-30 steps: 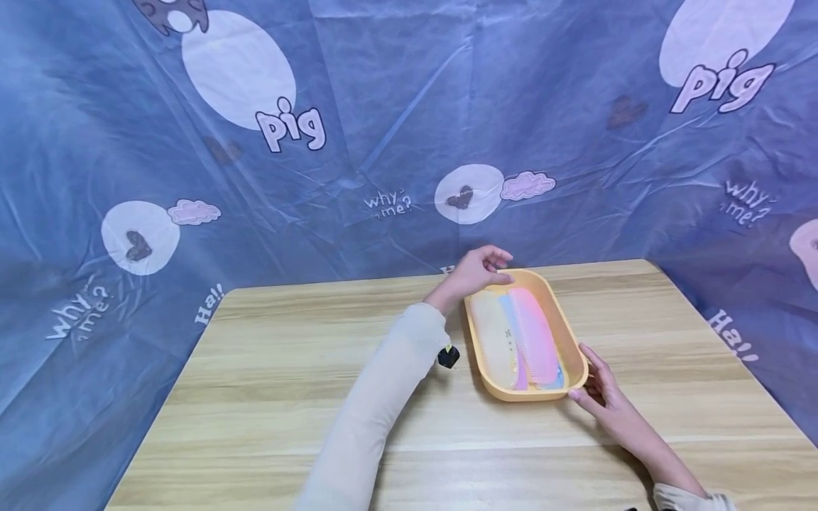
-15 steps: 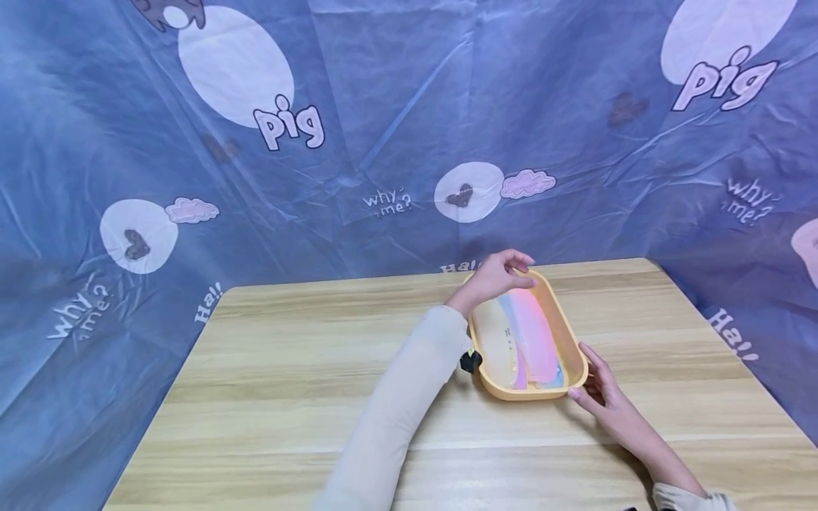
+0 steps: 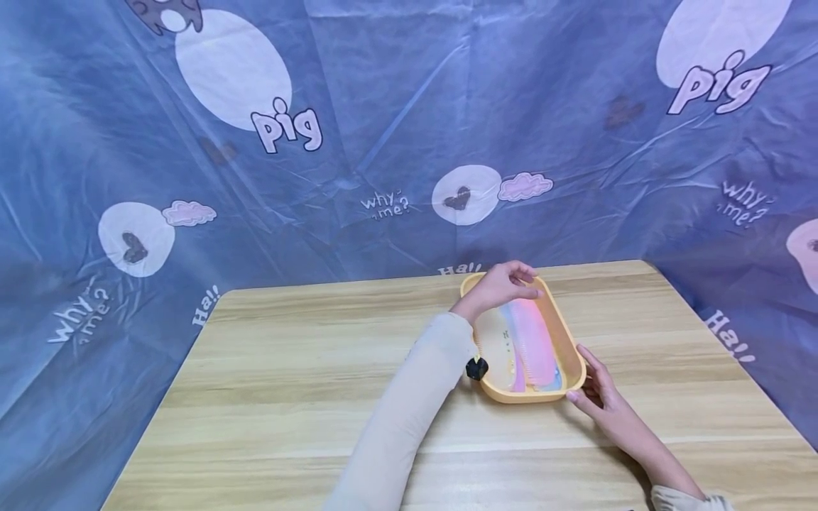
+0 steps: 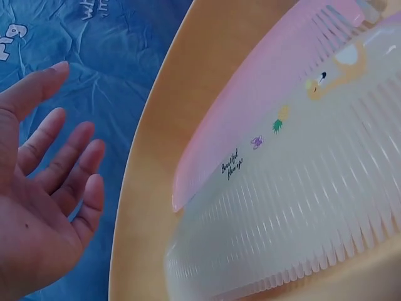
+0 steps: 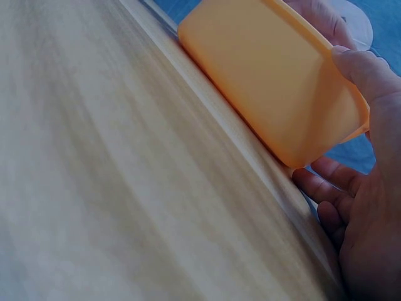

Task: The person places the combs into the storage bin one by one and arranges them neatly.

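Note:
A yellow plastic box (image 3: 565, 333) stands on the table, several combs lying flat inside. On top are a cream comb (image 3: 495, 349) with small printed pictures and a pink comb (image 3: 539, 348); blue and purple edges peek out below. My left hand (image 3: 501, 286) hovers over the box's far end, fingers loosely bent and holding nothing. In the left wrist view that hand (image 4: 47, 169) appears empty beside the box wall (image 4: 160, 132). My right hand (image 3: 607, 404) grips the box's near right corner, thumb at the rim and fingers around the outside, as the right wrist view also shows.
The wood-grain table (image 3: 287, 397) reaches back to a blue printed cloth (image 3: 358, 142) hanging behind and at both sides. A small black object (image 3: 476, 368) is attached at my left sleeve and overlaps the box's left side in the head view.
My left hand has moved right and slightly nearer, from the box's far left corner to over its far end. The right hand keeps its hold, and the box stays in place.

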Demonstrator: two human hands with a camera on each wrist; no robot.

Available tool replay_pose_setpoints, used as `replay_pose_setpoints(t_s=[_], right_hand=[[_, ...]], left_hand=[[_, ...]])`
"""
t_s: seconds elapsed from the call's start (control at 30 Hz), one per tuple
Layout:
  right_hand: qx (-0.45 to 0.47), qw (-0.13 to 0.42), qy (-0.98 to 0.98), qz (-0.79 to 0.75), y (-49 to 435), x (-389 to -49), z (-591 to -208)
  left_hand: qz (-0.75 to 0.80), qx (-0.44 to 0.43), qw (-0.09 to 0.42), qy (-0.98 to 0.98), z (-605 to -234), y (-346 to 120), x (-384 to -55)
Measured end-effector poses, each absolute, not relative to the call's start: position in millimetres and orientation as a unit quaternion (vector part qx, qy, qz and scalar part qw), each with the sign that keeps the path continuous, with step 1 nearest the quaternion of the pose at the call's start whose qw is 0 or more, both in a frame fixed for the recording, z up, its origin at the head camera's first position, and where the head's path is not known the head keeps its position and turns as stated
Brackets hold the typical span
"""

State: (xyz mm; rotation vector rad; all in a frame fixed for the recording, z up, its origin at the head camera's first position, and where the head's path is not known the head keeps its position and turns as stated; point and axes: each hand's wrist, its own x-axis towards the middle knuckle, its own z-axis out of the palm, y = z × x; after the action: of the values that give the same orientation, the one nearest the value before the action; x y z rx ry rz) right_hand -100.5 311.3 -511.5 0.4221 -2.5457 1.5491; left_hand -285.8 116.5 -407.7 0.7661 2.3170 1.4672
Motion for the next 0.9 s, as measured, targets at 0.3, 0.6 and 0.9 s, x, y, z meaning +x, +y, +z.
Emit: replay_pose_setpoints(t_s=[0.3,0.6,0.9], right_hand=[[0.137,0.071,-0.845,0.512,311.3,-100.9,-512.4],[0.134,0.069,-0.844,0.514,309.7,-99.8,-512.6],[0.132,0.073,-0.845,0.514,310.2,-98.9,-512.3]], left_hand=[[0.473,0.265,0.196,0.817,-411.7,117.9,-290.2],[0.454,0.266,0.204,0.825,-415.8,123.1,-288.6],[0.422,0.31,0.221,0.822,-423.4,127.7,-290.8]])
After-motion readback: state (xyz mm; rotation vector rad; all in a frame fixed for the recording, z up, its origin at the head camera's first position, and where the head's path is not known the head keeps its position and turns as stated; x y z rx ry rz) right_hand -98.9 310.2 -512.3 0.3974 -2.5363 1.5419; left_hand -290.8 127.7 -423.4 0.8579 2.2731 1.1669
